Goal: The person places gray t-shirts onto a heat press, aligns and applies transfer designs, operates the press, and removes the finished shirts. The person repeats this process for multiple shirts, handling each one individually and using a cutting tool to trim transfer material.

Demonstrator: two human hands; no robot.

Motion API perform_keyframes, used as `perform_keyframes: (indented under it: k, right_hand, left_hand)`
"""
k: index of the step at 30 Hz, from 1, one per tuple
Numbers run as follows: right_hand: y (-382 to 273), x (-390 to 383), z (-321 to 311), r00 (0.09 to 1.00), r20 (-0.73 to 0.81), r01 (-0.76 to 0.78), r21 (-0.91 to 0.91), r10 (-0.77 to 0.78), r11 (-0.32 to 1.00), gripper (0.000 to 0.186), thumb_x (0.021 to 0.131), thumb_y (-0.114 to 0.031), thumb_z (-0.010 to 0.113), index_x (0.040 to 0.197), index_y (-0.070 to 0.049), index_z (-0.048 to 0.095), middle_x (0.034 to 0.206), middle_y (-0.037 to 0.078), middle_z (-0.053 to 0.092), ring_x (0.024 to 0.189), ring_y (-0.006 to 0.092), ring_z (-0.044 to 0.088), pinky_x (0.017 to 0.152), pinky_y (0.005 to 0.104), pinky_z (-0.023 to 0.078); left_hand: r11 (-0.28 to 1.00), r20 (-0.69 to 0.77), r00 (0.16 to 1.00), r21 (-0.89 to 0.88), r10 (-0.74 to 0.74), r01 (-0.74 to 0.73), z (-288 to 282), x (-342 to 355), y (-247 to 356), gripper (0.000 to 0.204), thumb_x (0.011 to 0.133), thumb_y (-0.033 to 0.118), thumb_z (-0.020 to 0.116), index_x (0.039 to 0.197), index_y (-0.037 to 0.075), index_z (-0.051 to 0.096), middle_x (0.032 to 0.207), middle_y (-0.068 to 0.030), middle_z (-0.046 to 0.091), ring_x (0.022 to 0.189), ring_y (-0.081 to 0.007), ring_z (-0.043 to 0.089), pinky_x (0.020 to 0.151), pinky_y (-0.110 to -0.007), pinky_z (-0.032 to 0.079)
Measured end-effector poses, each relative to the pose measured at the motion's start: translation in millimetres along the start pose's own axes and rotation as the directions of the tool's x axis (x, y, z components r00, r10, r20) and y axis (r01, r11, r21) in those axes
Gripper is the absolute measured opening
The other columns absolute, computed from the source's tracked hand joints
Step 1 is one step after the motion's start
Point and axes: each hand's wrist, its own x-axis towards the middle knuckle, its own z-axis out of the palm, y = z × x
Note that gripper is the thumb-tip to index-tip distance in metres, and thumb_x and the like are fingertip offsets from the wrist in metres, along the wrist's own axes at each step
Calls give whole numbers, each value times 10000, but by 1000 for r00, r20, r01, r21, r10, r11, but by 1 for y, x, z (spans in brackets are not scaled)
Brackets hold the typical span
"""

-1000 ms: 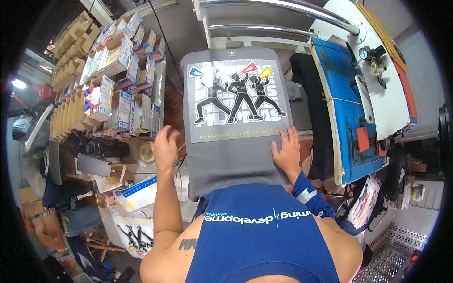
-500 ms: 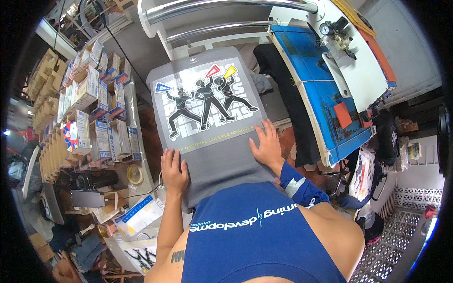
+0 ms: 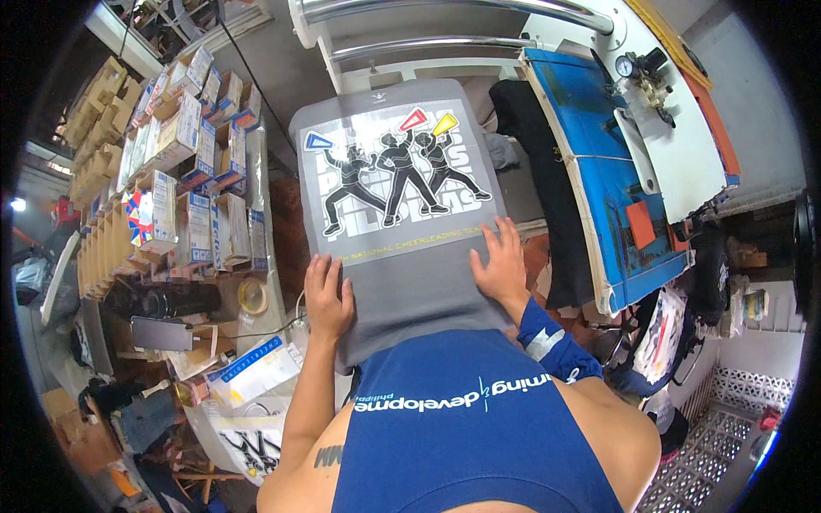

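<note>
A grey T-shirt (image 3: 410, 274) with a black, white and coloured print of three figures lies stretched flat over a press board in front of me. My left hand (image 3: 327, 295) lies palm down on the shirt's lower left edge, fingers spread. My right hand (image 3: 502, 263) presses flat on its lower right part, just under the print. Neither hand holds anything. My blue sleeveless top fills the lower middle of the view.
A blue printing screen frame (image 3: 599, 171) on a white press arm stands to the right. Shelves of small boxes (image 3: 184, 154) line the left. A tape roll (image 3: 253, 296), a dark tablet (image 3: 161, 333) and loose papers lie at lower left. Metal bars (image 3: 445, 10) cross the top.
Both hands have slid down the shirt toward me, staying flat on the fabric. The view has shifted, with the shirt now a little more to the right.
</note>
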Motion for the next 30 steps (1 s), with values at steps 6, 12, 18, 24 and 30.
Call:
perform_keyframes:
  k: [6, 12, 18, 24, 30]
  right_hand:
    - [4, 1, 3, 999, 22, 27, -18, -27, 999, 523, 868, -261, 670, 1320, -18, 565, 1455, 245, 447, 1401, 449, 353, 1156, 538, 311]
    - [7, 5, 11, 999, 11, 43, -29, -43, 999, 480, 887, -220, 665, 1299, 4, 562, 1431, 262, 437, 1361, 434, 376, 1147, 511, 303]
    - [8, 13, 11, 999, -14, 49, -46, -49, 998, 444, 871, -213, 697, 1250, -20, 571, 1374, 247, 456, 1297, 422, 409, 1100, 515, 339]
    - [3, 12, 11, 998, -38, 52, -36, -53, 998, 427, 846, -209, 707, 1200, -2, 589, 1370, 271, 454, 1292, 442, 395, 1075, 537, 350]
    - [5, 12, 15, 996, -61, 64, -42, -66, 997, 433, 853, -218, 697, 1207, 8, 590, 1363, 270, 464, 1288, 445, 399, 1083, 540, 345]
  left_hand:
    - [999, 15, 999, 25, -41, 41, 1, 4, -3, 409, 826, 148, 685, 1211, 28, 615, 1333, -190, 546, 1326, -402, 459, 1115, -511, 363]
    - [995, -91, 993, 65, -69, 75, 3, 9, -3, 331, 797, 142, 692, 1106, 56, 611, 1201, -159, 565, 1197, -371, 515, 1062, -492, 386]
    - [986, -512, 853, 65, -97, 151, -37, 28, -40, 301, 763, 79, 672, 1057, 56, 612, 1096, -147, 590, 1097, -363, 543, 985, -481, 399]
    - [522, -951, 178, 20, -254, 853, -177, -9, -172, 851, 777, 220, 766, 1450, -8, 297, 1416, -276, 407, 1330, -450, 395, 1106, -570, 307]
    - [195, -872, -94, -210, -481, 958, -217, -21, -231, 1114, 723, 336, 797, 1548, 10, 122, 1492, -302, 330, 1377, -458, 361, 1142, -599, 253]
